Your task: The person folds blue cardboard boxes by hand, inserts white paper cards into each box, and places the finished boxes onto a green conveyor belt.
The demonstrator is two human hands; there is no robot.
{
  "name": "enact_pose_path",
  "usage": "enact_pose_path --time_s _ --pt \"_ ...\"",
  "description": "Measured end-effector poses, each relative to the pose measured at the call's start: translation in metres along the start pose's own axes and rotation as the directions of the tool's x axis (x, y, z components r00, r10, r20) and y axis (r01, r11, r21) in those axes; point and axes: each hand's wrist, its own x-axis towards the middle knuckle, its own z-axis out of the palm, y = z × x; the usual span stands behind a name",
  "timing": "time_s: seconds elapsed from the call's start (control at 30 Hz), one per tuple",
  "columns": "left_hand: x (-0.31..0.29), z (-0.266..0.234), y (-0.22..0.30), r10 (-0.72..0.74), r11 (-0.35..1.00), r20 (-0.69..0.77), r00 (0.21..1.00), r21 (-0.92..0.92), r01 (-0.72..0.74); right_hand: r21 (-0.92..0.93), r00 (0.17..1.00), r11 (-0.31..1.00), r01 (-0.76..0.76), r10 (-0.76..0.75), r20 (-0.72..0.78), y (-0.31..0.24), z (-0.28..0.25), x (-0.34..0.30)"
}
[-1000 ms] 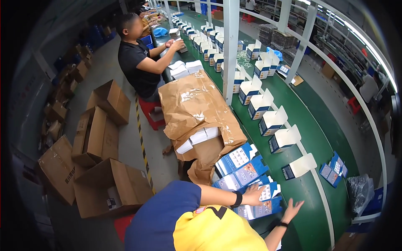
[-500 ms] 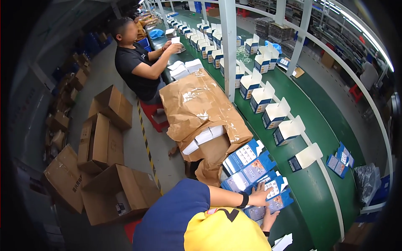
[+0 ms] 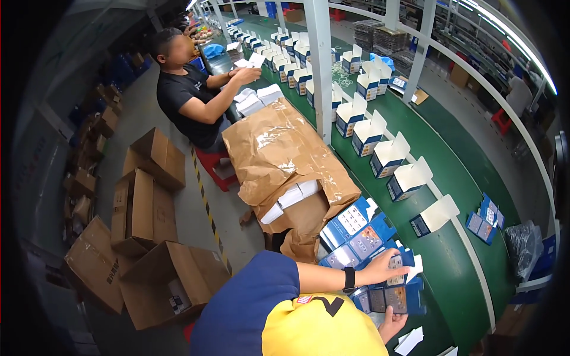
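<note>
A blue printed carton blank (image 3: 395, 296), partly unfolded with its panels tilted up, is between my hands at the near end of the green bench. My left hand (image 3: 383, 270), a black band on its wrist, grips the far panel, fingers bent over its edge near a white flap. My right hand (image 3: 392, 323) pinches the near edge of the same blank from below. Just beyond my left hand lies a stack of flat blue carton blanks (image 3: 350, 234). White paper pieces (image 3: 409, 341) rest near my right hand.
Open box trays (image 3: 389, 157) stand in a row along the green conveyor (image 3: 439, 261). Brown wrapping paper (image 3: 279, 148) covers a pile at the left. Empty brown cartons (image 3: 172, 285) sit on the floor. A white post (image 3: 319, 71) rises beside the bench. A co-worker (image 3: 190, 89) handles white sheets.
The carton blank has been lifted and its panels tilted up. My left hand went from lying flat on it to gripping its edge. The co-worker's hands moved apart with white sheets.
</note>
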Motion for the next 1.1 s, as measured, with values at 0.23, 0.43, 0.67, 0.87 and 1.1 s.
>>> enact_pose_path --time_s 0.23,0.43,0.67,0.87,1.1 --pt "-0.022 -0.007 0.037 0.435 0.853 0.016 0.9 0.311 -0.418 -0.055 0.976 0.98 0.189 -0.181 0.119 -0.01 0.004 -0.006" --pt "0.003 -0.012 0.02 0.154 0.985 0.255 0.955 -0.115 -0.128 0.285 0.904 0.894 0.346 -0.399 0.153 0.001 0.021 0.006" --pt "-0.009 0.003 0.021 0.188 0.963 0.653 0.734 -0.271 -0.006 0.36 0.893 0.817 0.451 -0.414 -0.18 -0.002 0.019 0.047" --pt "-0.033 0.005 0.042 0.303 0.935 0.64 0.706 -0.343 -0.091 0.333 0.765 0.691 0.642 -0.541 -0.35 -0.042 0.026 0.044" --pt "-0.016 -0.031 0.036 0.459 0.782 0.497 0.737 0.168 -0.6 0.555 0.879 0.77 0.316 -0.458 0.135 -0.061 0.009 0.015"
